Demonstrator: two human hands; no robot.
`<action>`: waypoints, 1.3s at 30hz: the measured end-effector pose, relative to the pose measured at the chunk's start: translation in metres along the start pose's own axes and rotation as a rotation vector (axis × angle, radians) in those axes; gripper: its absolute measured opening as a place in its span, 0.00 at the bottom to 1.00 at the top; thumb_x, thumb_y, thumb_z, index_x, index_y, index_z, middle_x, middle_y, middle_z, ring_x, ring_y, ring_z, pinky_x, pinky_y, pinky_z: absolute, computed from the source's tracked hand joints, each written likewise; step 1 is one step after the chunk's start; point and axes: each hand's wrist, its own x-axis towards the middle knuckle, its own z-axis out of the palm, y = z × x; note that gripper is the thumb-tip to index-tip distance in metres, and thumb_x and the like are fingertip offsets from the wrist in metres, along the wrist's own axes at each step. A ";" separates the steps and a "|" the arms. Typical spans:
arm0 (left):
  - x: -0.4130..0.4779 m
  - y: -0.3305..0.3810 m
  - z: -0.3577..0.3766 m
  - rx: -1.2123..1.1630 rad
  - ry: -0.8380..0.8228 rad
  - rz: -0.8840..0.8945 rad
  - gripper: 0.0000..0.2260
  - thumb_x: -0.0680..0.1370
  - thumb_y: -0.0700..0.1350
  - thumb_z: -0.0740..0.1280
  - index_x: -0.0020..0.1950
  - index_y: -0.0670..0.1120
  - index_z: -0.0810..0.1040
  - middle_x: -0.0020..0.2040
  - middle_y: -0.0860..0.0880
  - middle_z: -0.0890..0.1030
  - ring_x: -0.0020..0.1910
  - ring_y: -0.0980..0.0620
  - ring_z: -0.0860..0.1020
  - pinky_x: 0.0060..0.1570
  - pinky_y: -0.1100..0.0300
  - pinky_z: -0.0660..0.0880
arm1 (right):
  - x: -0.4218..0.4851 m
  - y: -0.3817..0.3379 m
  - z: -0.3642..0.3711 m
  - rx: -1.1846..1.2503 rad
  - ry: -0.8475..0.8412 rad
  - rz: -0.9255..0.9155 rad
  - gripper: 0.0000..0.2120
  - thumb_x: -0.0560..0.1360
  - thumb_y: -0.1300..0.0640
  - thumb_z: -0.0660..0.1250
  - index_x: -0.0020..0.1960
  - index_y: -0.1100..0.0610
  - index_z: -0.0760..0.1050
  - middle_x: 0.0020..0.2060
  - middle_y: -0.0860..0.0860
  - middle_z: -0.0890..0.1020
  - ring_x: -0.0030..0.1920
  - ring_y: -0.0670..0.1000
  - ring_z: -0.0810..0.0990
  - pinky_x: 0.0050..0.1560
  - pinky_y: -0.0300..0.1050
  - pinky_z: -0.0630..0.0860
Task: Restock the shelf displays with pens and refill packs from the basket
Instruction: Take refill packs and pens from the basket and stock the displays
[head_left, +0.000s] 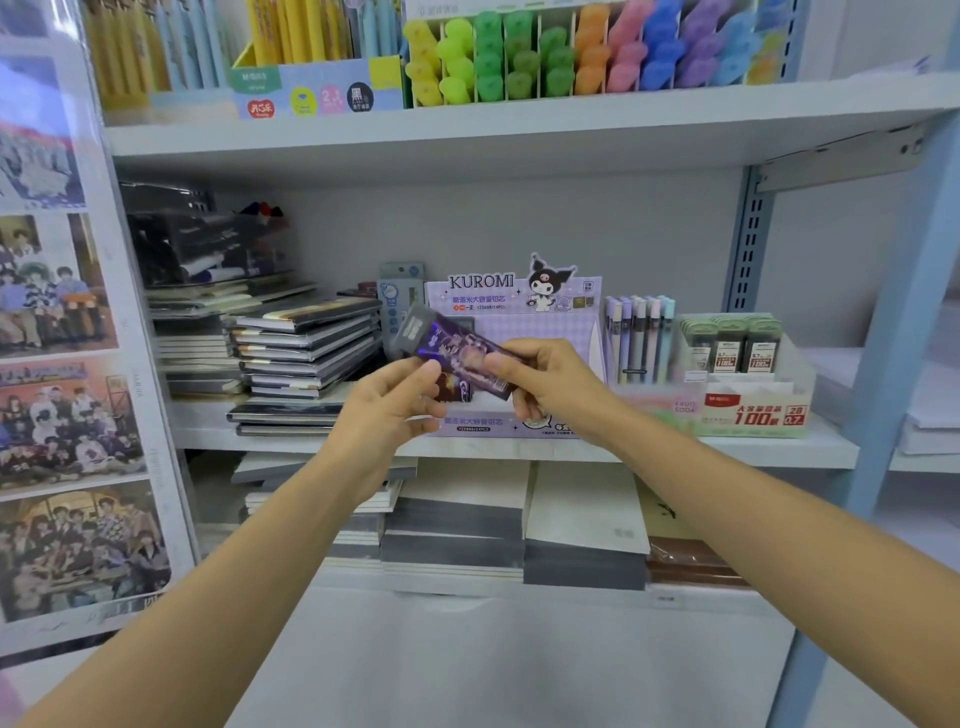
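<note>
- Your left hand pinches the lower edge of a purple refill pack between thumb and fingertips.
- Your right hand grips the pack's right end, thumb on its face and fingers curled behind.
- The pack is held in the air, tilted, with its grey end up and to the left. It is in front of the Kuromi box and above the box's front lip. Whether it touches the box cannot be told.
- The Kuromi box stands on the middle shelf.
- Just right of the box stands a row of pastel pens, upright.
- Right of the pens sits a green lead box holding packs.
- Left of the Kuromi box lies a stack of notebooks.
- The top shelf carries highlighters, sorted by colour in slots.
</note>
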 end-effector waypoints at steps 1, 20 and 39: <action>-0.001 -0.003 0.001 0.040 0.011 0.023 0.07 0.78 0.46 0.67 0.48 0.43 0.79 0.39 0.48 0.79 0.34 0.55 0.78 0.35 0.64 0.77 | -0.001 -0.001 0.001 -0.034 -0.047 0.031 0.11 0.73 0.44 0.69 0.47 0.50 0.83 0.31 0.54 0.81 0.22 0.45 0.72 0.22 0.35 0.66; -0.005 -0.053 -0.030 1.487 -0.151 0.559 0.28 0.76 0.43 0.70 0.73 0.39 0.67 0.73 0.42 0.69 0.73 0.42 0.65 0.73 0.49 0.61 | 0.043 -0.006 0.004 -0.154 0.370 -0.106 0.06 0.78 0.65 0.63 0.52 0.57 0.68 0.49 0.58 0.83 0.49 0.55 0.83 0.48 0.48 0.82; -0.004 -0.060 -0.029 1.541 -0.082 0.605 0.28 0.74 0.43 0.69 0.73 0.42 0.67 0.70 0.45 0.70 0.70 0.45 0.67 0.70 0.52 0.63 | 0.062 -0.004 0.023 -0.640 0.129 -0.211 0.06 0.79 0.63 0.64 0.55 0.60 0.70 0.43 0.59 0.83 0.45 0.59 0.82 0.48 0.59 0.79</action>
